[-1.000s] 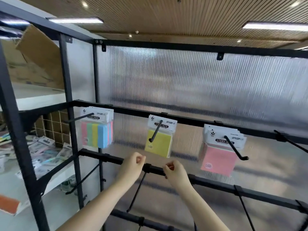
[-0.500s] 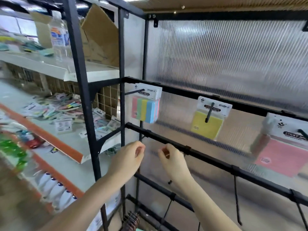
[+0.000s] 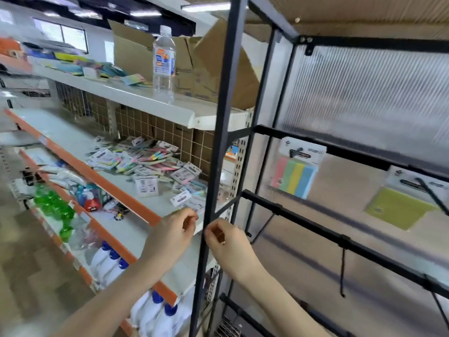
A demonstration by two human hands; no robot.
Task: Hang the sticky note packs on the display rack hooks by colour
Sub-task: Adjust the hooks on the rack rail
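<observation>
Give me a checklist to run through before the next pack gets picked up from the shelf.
1. Left hand free: ok, curled, holding nothing.
2. Right hand free: ok, nothing seen in it.
3. Loose packs available on the white shelf: ok.
4. Multicolour pack hung on its hook: ok.
5. Yellow pack hung: ok.
6. Free hook for the next colour: cannot tell, rack cut off at the right.

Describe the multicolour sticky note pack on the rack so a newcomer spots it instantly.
Find the black display rack with the ribbed translucent back panel. On its upper crossbar, the leftmost hook holds the multicolour pack. It alone shows pink, green, yellow and blue stripes; the yellow pack to its right is one colour.
</observation>
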